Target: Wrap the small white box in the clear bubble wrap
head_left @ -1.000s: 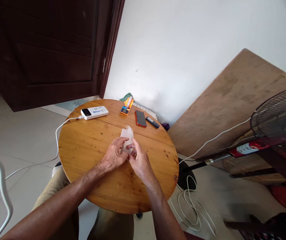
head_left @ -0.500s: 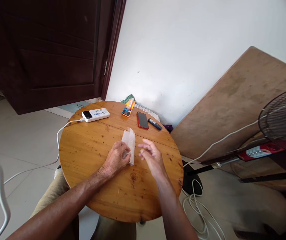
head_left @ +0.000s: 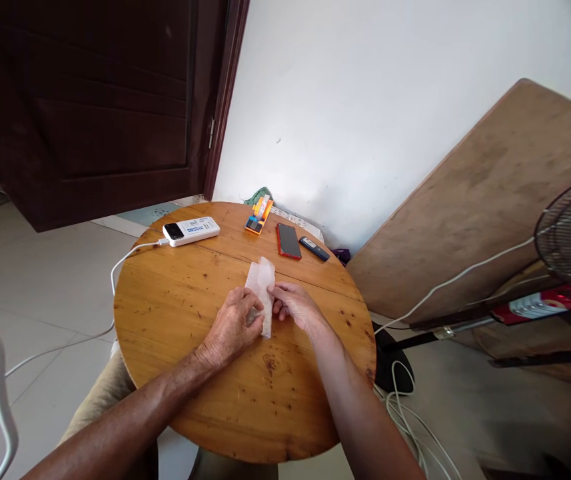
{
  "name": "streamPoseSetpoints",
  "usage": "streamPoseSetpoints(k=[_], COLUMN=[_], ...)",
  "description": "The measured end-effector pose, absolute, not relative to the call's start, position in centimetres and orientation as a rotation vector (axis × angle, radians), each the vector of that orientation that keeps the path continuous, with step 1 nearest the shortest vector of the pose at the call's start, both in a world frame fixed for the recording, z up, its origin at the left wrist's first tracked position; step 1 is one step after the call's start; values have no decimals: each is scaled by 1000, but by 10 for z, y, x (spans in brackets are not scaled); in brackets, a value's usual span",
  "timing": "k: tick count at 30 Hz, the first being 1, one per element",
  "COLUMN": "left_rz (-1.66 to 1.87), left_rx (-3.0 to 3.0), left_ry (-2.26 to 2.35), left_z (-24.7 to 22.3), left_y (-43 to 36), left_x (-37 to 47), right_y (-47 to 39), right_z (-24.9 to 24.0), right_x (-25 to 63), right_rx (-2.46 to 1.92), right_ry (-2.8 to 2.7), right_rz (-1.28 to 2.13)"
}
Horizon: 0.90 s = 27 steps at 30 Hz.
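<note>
Paper [head_left: 266, 280] lay mid-table [head_left: 265, 413]. Left hand [head_left: 230, 325] curled at its 8 o'clock, grip unclear; right hand [head_left: 298, 305] pinched its 3 o'clock edge. Uneven pull risked a tear; sheet looked thin.

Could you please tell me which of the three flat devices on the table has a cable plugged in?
The white device, furthest left, has a white cable in its end; the red-edged phone and the dark blue device show none.
</note>
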<state>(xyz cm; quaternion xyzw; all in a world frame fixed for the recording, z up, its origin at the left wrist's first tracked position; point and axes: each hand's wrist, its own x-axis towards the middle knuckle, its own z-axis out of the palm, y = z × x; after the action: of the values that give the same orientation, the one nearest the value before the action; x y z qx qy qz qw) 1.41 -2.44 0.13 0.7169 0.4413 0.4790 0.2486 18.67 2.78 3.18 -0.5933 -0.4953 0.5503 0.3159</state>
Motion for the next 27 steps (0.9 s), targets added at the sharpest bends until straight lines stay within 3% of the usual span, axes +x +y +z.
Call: streamPoseSetpoints(k=[14, 20, 27], left_rz=[1182, 1180, 1231], left_rx=[2359, 2269, 2147], left_ry=[1247, 1204, 1201], left_z=[11, 5, 3], left_y=[-29, -24, -23], left_x=[12, 12, 12], right_y=[34, 33, 13], right_z=[36, 33, 31], right_x=[172, 166, 160], right_rx=[-1580, -1487, -1257], right_ry=[-1433, -1427, -1348], right_rz=[1306, 1075, 1055])
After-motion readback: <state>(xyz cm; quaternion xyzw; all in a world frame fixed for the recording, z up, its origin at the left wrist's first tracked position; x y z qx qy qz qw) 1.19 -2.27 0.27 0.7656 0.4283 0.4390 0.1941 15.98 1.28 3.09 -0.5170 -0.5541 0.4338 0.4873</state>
